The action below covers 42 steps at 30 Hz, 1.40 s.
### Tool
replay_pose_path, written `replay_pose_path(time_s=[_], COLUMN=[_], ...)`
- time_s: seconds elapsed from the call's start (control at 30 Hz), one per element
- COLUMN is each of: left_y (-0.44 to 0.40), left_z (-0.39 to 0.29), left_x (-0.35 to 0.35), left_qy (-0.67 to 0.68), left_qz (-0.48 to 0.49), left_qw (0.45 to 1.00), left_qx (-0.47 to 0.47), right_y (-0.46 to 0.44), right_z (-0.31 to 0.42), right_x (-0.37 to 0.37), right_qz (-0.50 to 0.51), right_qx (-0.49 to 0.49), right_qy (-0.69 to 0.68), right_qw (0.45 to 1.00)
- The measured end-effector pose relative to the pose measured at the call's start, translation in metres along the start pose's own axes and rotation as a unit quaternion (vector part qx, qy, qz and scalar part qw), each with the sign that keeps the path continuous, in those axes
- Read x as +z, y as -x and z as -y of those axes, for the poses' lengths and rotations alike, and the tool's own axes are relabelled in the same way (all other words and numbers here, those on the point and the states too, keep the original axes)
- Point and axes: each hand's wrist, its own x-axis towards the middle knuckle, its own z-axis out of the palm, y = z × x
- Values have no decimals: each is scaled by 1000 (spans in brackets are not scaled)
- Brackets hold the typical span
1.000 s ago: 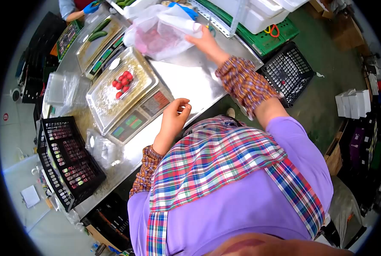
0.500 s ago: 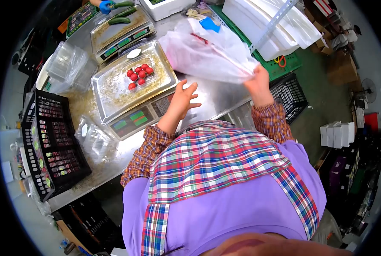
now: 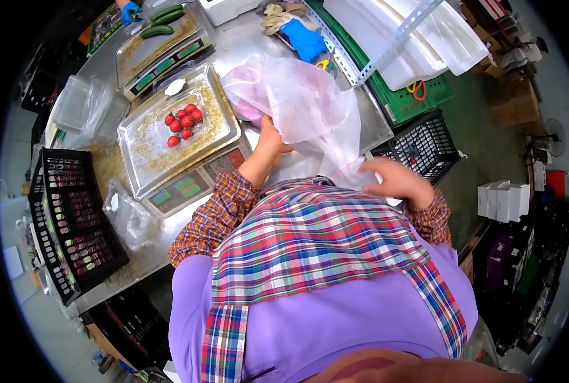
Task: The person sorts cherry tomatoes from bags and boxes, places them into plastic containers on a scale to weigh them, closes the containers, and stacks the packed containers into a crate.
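A white translucent bag (image 3: 310, 108) with something pink inside lies on the metal table in front of me. My left hand (image 3: 270, 145) touches the bag's near left side, its thumb apart from the other fingers. At the bag's lower right edge is my right hand (image 3: 396, 179), blurred, fingers apart, with nothing visible between them. Several red round vegetables (image 3: 184, 122) rest on the steel tray of the near scale (image 3: 189, 185), left of my left hand. Its display is lit green.
A second scale (image 3: 160, 45) bears green cucumbers (image 3: 157, 30); a co-worker's blue-gloved hand (image 3: 130, 13) is beside it. Black crates stand at left (image 3: 83, 223) and right (image 3: 425, 150). Clear plastic trays (image 3: 83, 108), a blue glove (image 3: 305, 39), a green crate (image 3: 402, 102) and a metal upright (image 3: 396, 41) surround the work area.
The bag has come nearer to me and spread downward. My left hand has moved onto its side. My right hand has let go of the bag's edge and come down toward my body.
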Motion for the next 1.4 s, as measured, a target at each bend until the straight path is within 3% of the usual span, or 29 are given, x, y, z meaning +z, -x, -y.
replay_pose_path(time_s=[0.03, 0.1, 0.17, 0.23, 0.3, 0.37, 0.43, 0.5, 0.53, 0.57, 0.63, 0.73, 0.8, 0.87, 0.9, 0.97, 1.0, 1.1, 1.13, 1.17, 1.2, 1.23, 1.3, 1.33, 1.4], left_y=[-1, -1, 2, 8, 14, 19, 23, 38, 41, 43, 26, 11, -8, -49, -59, -72, -80, -94, -92, -93, -91, -90, -99, -119, -118], left_z=[4, 11, 10, 7, 8, 13, 20, 5, 2, -1, -1, -30, -40, -24, -20, -20, -23, -36, -42, -55, -71, -86, -109, -107, -132], left_x=[-3, -12, -15, -12, -15, -21, -27, -18, -16, -15, -18, 5, 21, 15, 18, 12, 4, -23, -26, -29, -32, -35, -49, -62, -52], left_qy=[-21, -45, -60, -63, -70, -93, -129, -159, -177, -193, -257, -325, -354, -486, -543, -566, -565, -560, -532, -439, -396, -351, -357, -259, -483], left_qz=[-10, -13, -17, -24, -37, -50, -61, -73, -76, -78, -89, -123, -167, -271, -314, -271, -238, -184, -214, -215, -206, -198, -164, -146, -186], left_qw=[1000, 999, 998, 998, 997, 994, 989, 984, 980, 975, 946, 909, 883, 753, 672, 720, 742, 768, 784, 856, 883, 908, 911, 945, 836], left_qx=[4, 3, 4, 2, -16, -26, -26, 19, 49, 79, 175, 231, 259, 351, 393, 296, 270, 250, 239, 168, 143, 119, 125, 135, 180], right_y=[-1, -19, -46, -85, -135, -181, -240, -261, -257, -252, -225, -185, -159, -133, -126, -111, -102, -94, -82, -72, -62, -57, -54, -50, -48], right_z=[11, 21, 39, 60, 61, 42, -30, -78, -94, -108, -110, -110, -106, -90, -103, -138, -130, -119, -109, -106, -105, -108, -102, -82, -39], right_x=[-24, -50, -67, -62, -26, 3, 10, 6, 5, 2, -17, -32, -39, -52, -53, -61, -64, -73, -69, -68, -67, -67, -65, -71, -83], right_qz=[-12, -154, -292, -265, -293, -289, -256, -238, -239, -222, -191, -230, -245, -277, -222, -108, -160, -345, -380, -404, -409, -395, -460, -502, -558], right_qx=[39, 80, -84, -196, -202, -106, -169, -96, -84, -64, 10, 74, 60, 71, 8, -123, -136, 35, 8, 45, 79, 107, 61, 28, -93], right_qy=[103, 202, 135, 10, 78, 189, 59, -35, -293, -530, -790, -794, -780, -778, -816, -869, -855, -763, -657, -497, -316, -121, -23, -3, -30], right_qw=[994, 964, 943, 944, 931, 932, 950, 966, 922, 816, 583, 558, 573, 559, 534, 467, 474, 545, 651, 766, 852, 904, 886, 865, 824])
